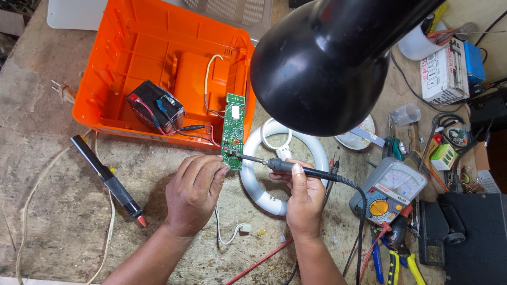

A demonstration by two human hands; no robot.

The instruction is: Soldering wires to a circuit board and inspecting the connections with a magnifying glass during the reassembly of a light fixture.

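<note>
My left hand (194, 191) pinches the near end of a narrow green circuit board (233, 126), which leans out of an open orange plastic housing (137, 47). My right hand (302, 196) grips a black soldering iron (296, 168); its metal tip touches the board's lower edge beside my left fingers. Red, black and white wires run from the board to a small black battery (156, 105) lying inside the housing. A white ring-shaped lamp tube (259, 184) lies under my right hand.
A black lamp shade (327, 63) hangs overhead at the top middle. An analog multimeter (388, 190) sits to the right, with pliers (393, 264) and clutter around it. A black pen-shaped tool (108, 179) lies to the left on the worn wooden bench (42, 174).
</note>
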